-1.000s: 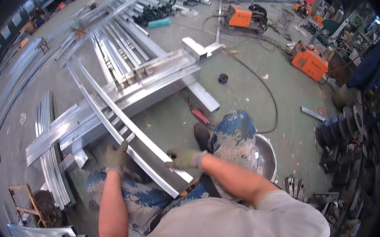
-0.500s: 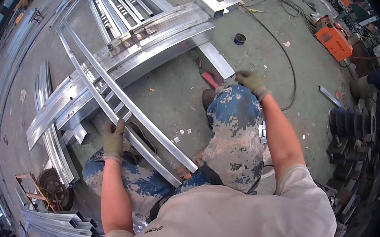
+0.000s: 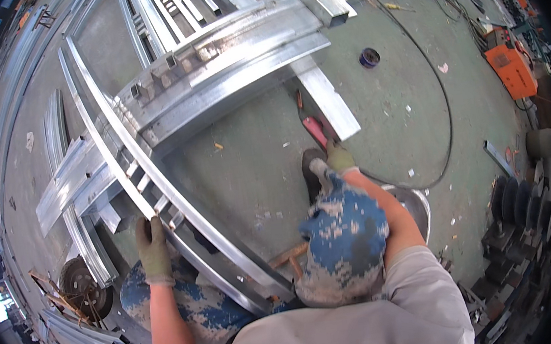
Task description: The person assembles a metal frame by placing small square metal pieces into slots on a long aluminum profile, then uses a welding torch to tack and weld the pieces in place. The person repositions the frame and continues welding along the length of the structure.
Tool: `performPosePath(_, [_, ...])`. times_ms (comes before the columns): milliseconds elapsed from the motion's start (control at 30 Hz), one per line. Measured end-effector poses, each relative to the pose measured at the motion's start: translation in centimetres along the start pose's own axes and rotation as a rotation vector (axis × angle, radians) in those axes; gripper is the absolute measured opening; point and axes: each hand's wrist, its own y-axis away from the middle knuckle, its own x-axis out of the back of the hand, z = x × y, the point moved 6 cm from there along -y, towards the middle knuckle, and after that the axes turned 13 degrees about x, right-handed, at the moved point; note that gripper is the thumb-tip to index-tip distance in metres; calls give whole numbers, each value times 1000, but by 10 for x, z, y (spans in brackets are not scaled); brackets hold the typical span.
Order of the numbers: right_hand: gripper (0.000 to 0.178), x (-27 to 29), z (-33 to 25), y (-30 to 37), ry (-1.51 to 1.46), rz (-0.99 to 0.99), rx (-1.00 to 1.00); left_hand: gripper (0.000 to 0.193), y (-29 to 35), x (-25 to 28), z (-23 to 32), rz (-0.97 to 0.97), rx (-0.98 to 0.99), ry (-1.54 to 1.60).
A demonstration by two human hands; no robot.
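Observation:
My left hand [image 3: 153, 248], in a greenish work glove, is closed on the left rail of a long galvanized metal frame [image 3: 101, 141]. Short crosspieces join its two rails, and its near end rests by my lap. My right hand [image 3: 340, 158], gloved too, reaches down past my right knee. Its fingers are closed at the near end of a red-handled tool [image 3: 315, 129] with a dark front part, lying low beside a flat metal bar [image 3: 328, 101]. The fingertips are partly hidden. Beneath the frame lies a wide stack of galvanized beams [image 3: 235, 57].
A black cable [image 3: 449, 111] curves over the floor at right, with a small round tin [image 3: 369, 58] left of it. An orange machine [image 3: 511, 70] stands at the right. Metal channels [image 3: 98, 342] and a wheel [image 3: 86, 288] are at left. Discs [image 3: 526, 194] stack lower right.
My right hand has moved down and left from the flat bar's end to the red-handled tool. My left hand stays on the rail. The whole view has shifted.

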Motion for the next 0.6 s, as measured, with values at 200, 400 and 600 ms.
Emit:
performPosePath(200, [30, -12, -13, 2, 381, 93, 14, 39, -8, -2, -9, 0, -28, -36])
performPosePath(400, [35, -12, 12, 22, -116, 110, -194, 33, -14, -9, -10, 91, -54, 23])
performPosePath(600, [46, 49, -16, 23, -250, -130, -120, 39, -16, -11, -10, 109, -61, 134])
